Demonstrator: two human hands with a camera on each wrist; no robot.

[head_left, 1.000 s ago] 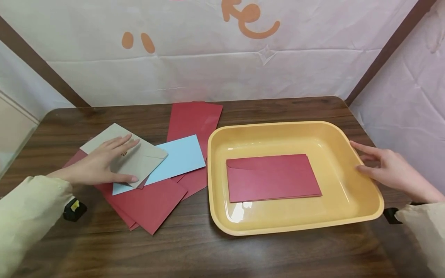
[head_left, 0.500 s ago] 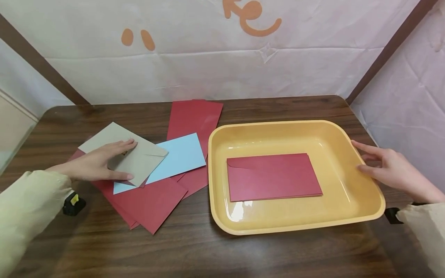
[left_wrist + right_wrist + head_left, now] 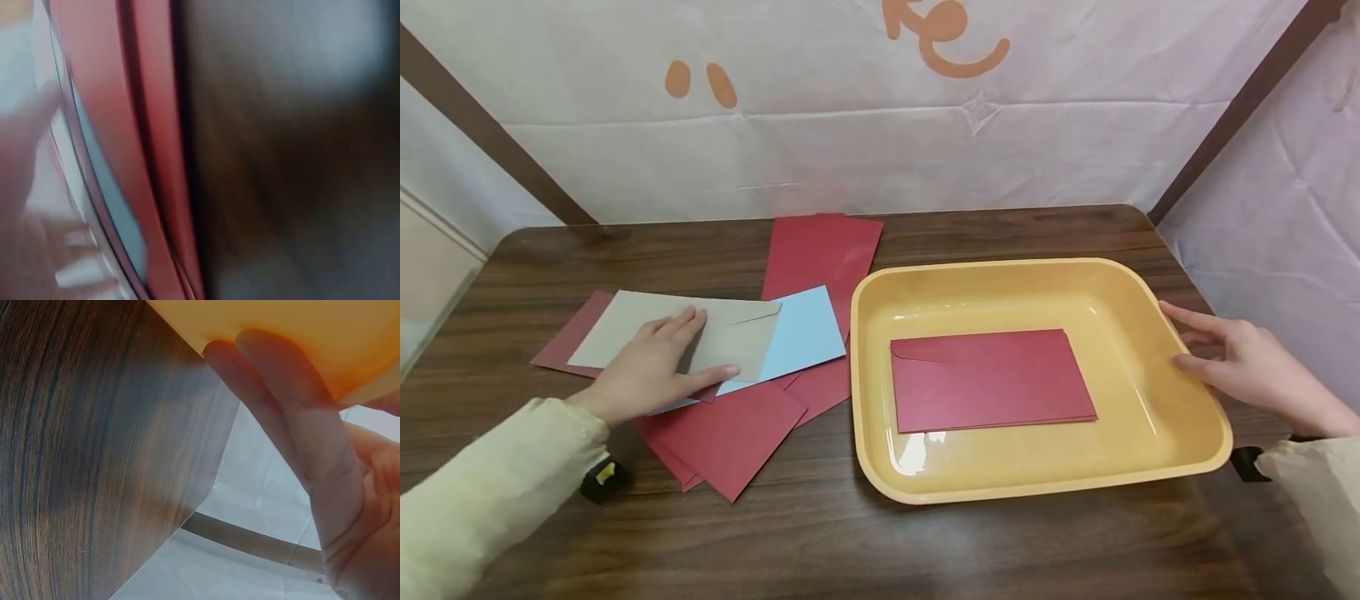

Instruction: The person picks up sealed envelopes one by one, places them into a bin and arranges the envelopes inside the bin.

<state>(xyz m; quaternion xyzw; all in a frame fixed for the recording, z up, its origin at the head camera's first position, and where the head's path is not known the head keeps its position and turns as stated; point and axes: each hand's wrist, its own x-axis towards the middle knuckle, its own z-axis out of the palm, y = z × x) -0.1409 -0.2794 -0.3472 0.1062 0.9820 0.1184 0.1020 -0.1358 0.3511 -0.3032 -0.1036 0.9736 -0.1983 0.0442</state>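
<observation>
My left hand (image 3: 651, 367) lies flat with spread fingers on a grey-beige envelope (image 3: 730, 333), which rests over a light blue envelope (image 3: 808, 333) and a dark red one (image 3: 571, 337). Below them, red envelopes (image 3: 737, 433) fan toward the front. At the right end of a yellow tray (image 3: 1000, 492), my right hand (image 3: 1247, 358) holds the rim between thumb and fingers; the right wrist view shows fingers (image 3: 294, 400) against the tray's outer wall. A small stack of red envelopes (image 3: 992, 379) lies inside the tray. The left wrist view is blurred.
More red envelopes (image 3: 820, 258) lie behind the blue one, reaching toward the table's back edge and the tray's left side. A pale cloth (image 3: 850, 150) with orange shapes hangs behind the wooden table (image 3: 820, 550), and dark posts slant at both sides.
My left hand has moved right and slightly toward the front, turning the grey-beige envelope so it lies more level and exposing more dark red at its left. The right hand and tray have hardly moved.
</observation>
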